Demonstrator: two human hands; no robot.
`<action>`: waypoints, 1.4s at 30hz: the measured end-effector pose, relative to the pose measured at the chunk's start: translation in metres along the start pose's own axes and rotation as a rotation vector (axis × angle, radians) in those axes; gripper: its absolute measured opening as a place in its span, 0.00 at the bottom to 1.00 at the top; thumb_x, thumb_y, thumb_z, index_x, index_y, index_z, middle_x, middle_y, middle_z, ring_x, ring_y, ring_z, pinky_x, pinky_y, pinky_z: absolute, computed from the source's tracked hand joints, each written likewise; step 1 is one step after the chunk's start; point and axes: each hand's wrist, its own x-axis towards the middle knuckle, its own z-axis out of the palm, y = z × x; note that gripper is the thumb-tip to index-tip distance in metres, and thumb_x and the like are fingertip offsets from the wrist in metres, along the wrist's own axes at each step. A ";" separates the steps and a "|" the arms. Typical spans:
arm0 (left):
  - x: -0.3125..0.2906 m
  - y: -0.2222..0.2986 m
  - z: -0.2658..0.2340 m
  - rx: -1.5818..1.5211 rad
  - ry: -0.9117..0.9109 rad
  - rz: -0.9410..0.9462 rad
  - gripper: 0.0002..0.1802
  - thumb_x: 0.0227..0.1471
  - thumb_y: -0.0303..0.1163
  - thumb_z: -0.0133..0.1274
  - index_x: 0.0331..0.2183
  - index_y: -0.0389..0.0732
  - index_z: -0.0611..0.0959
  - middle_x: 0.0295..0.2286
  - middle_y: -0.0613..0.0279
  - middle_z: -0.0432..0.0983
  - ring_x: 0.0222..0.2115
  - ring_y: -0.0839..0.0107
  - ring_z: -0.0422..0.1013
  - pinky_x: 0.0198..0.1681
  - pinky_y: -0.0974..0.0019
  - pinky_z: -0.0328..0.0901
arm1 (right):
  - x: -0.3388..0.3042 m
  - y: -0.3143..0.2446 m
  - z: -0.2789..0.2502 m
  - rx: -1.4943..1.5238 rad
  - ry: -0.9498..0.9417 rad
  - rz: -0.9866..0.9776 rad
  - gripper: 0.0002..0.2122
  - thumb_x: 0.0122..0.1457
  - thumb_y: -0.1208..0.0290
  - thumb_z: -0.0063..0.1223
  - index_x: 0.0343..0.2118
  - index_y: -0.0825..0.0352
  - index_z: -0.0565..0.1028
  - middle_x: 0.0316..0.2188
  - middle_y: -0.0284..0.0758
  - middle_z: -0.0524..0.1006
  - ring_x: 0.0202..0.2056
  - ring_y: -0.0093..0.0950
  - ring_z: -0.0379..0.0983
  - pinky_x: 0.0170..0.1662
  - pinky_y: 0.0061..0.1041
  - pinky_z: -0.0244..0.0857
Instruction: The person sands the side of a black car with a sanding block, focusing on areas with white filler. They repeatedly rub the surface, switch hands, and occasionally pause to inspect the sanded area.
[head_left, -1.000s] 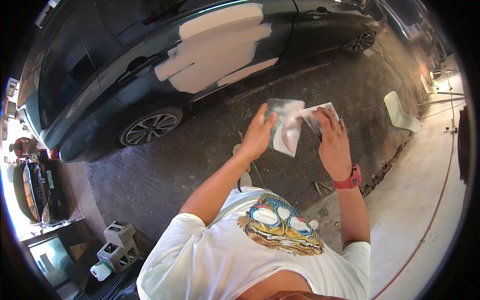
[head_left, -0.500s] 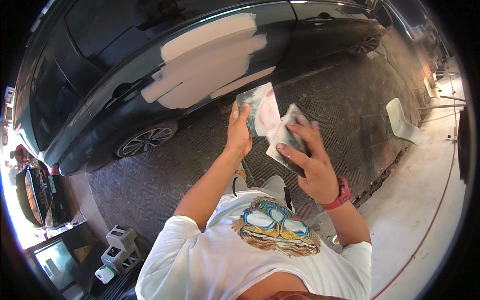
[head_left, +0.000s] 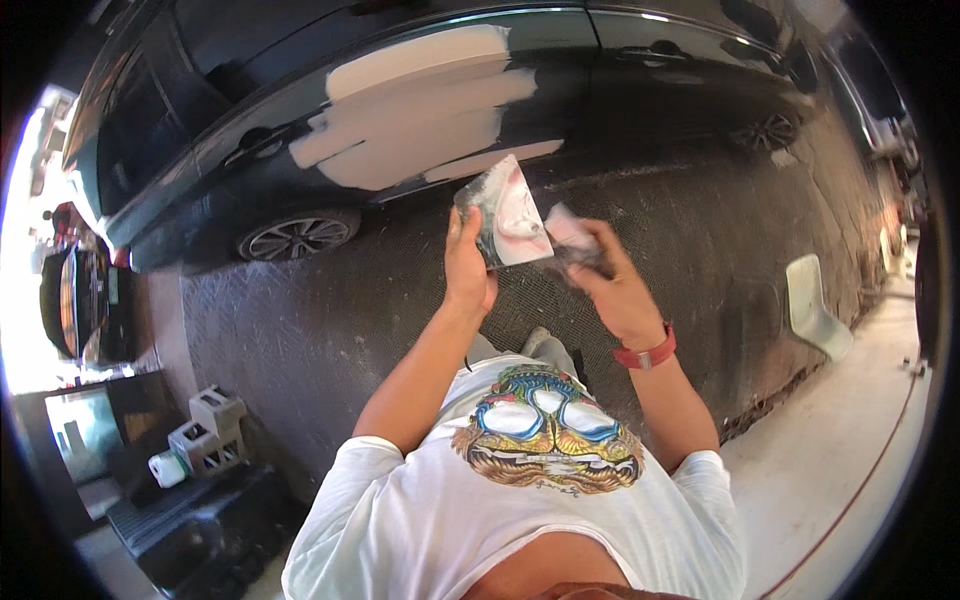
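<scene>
My left hand [head_left: 468, 268] grips a flat mixing board [head_left: 487, 207] by its left edge, thumb on top. Pinkish-white putty [head_left: 519, 218] is smeared over its right part. Closed round a putty spreader [head_left: 570, 232], my right hand [head_left: 622, 298] is beside the board's right corner. The spreader is blurred by motion, and whether it touches the board I cannot tell. Beyond both hands stands a dark car [head_left: 250, 190], its door covered by a broad patch of pale beige filler [head_left: 400, 130] with uneven edges.
A pale chair [head_left: 812, 300] stands at the right, by a light concrete strip [head_left: 850, 440]. Grey plastic steps [head_left: 210, 430] and a white jug [head_left: 168, 468] are at the lower left. Another dark vehicle [head_left: 90, 305] is at the far left. Dark textured flooring [head_left: 300, 350] lies below.
The spreader in my right hand has turned and shifted slightly up and left, nearer the board's corner. The board has tilted and moved a little left. The whole view has turned slightly.
</scene>
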 end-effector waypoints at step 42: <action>-0.109 0.051 -0.112 0.043 0.171 0.067 0.25 0.70 0.34 0.44 0.64 0.41 0.65 0.55 0.54 0.72 0.56 0.61 0.71 0.59 0.56 0.69 | -0.017 0.050 0.079 -1.516 -0.485 -0.422 0.29 0.58 0.82 0.51 0.63 0.52 0.68 0.64 0.48 0.62 0.68 0.57 0.54 0.64 0.60 0.59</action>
